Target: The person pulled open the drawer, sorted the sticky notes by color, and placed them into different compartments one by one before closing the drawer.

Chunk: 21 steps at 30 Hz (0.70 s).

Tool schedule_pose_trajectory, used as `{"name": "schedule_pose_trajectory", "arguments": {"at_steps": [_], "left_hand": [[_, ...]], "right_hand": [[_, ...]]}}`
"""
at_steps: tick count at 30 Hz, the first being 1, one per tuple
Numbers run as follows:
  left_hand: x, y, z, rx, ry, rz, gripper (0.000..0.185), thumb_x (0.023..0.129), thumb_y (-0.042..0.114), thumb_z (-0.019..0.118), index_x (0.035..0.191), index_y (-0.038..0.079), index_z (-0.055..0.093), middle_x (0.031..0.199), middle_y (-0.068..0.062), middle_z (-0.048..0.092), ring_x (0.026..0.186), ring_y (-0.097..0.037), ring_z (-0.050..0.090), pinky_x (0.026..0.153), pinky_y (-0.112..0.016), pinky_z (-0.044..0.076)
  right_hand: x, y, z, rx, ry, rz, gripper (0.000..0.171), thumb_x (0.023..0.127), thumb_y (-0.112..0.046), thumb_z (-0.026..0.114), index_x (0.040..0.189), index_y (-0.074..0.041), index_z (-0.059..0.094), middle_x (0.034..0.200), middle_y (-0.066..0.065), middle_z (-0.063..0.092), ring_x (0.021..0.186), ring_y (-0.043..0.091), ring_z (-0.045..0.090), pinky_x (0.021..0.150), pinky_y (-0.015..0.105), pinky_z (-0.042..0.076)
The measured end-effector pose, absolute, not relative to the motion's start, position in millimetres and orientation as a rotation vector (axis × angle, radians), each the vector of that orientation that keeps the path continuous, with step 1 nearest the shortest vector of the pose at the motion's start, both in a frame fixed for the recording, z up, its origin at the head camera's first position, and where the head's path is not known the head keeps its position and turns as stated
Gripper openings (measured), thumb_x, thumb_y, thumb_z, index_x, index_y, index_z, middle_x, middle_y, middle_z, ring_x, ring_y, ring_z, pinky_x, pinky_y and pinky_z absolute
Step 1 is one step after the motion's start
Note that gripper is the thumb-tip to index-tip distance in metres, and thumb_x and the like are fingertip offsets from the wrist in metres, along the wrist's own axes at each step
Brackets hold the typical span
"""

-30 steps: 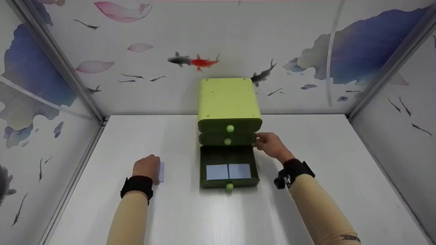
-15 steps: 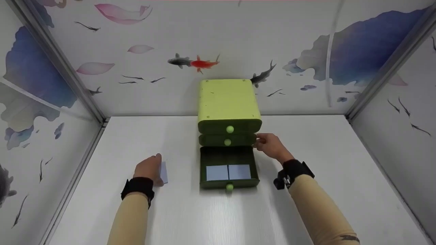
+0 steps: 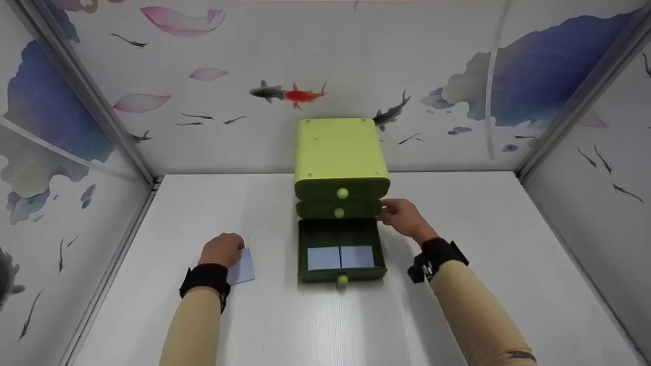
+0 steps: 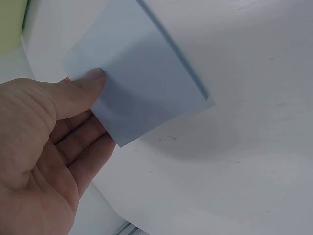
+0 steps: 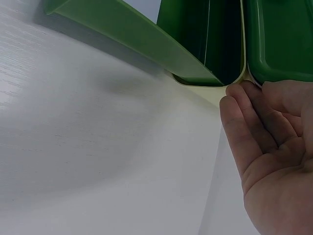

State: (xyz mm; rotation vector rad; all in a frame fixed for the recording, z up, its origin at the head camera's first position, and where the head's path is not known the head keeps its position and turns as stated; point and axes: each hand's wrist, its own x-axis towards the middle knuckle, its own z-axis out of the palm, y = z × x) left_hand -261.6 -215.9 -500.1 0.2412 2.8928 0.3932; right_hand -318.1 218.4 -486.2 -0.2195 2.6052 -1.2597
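My left hand (image 3: 222, 249) pinches a light-blue sticky note pad (image 4: 142, 73) above the left part of the table, its thumb on the pad's face and fingers behind. A green drawer cabinet (image 3: 341, 147) stands at the back middle. Its bottom drawer (image 3: 342, 275) is pulled out, and a left blue note pad (image 3: 323, 258) and a right blue note pad (image 3: 357, 256) lie side by side in it. My right hand (image 3: 405, 218) touches the cabinet's right side beside the middle drawer (image 3: 318, 209), with fingers fairly straight; the thumb tip is partly hidden.
The white table (image 3: 315, 325) runs up to a back wall (image 3: 213, 142) printed with fish and petals. Printed panels with metal corner posts close off both sides. The cabinet's top drawer (image 3: 315, 189) is shut.
My left hand has turned the note pad, so more of its face shows in the head view, slightly further right. The right hand and the cabinet stay in place.
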Motion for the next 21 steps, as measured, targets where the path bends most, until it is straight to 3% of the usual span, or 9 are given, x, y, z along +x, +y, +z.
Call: {"name": "schedule_pose_trajectory", "arguments": {"at_steps": [3,5,21], "left_hand": [[-265.0,-200.2,-505.6,0.093,2.897,0.315,0.018,0.09,-0.002,0.061,0.102,0.001,0.074,0.099,-0.018,0.072,0.089,-0.031,0.066,0.082,-0.048,0.053],[-264.2,-201.9,-503.7,0.148,2.887,0.341,0.02,0.09,-0.004,0.059,0.102,-0.001,0.074,0.098,-0.019,0.072,0.086,-0.031,0.065,0.082,-0.048,0.053],[-268.4,-179.7,-474.2,0.182,2.747,0.398,0.027,0.094,0.002,0.055,0.115,0.004,0.071,0.119,-0.015,0.069,0.103,-0.027,0.063,0.097,-0.046,0.049]], "right_hand": [[-317.7,217.7,-485.6,-0.223,2.605,-1.259,0.041,0.097,-0.004,0.05,0.138,0.0,0.052,0.12,0.021,0.068,0.111,0.031,0.066,0.094,0.042,0.053],[-317.2,217.3,-485.1,-0.225,2.601,-1.267,0.04,0.098,-0.004,0.05,0.138,0.0,0.052,0.12,0.021,0.068,0.111,0.032,0.066,0.094,0.043,0.053],[-318.2,218.9,-485.4,-0.23,2.583,-1.263,0.046,0.096,0.001,0.049,0.142,0.005,0.045,0.122,0.024,0.066,0.113,0.033,0.064,0.095,0.042,0.052]]}}
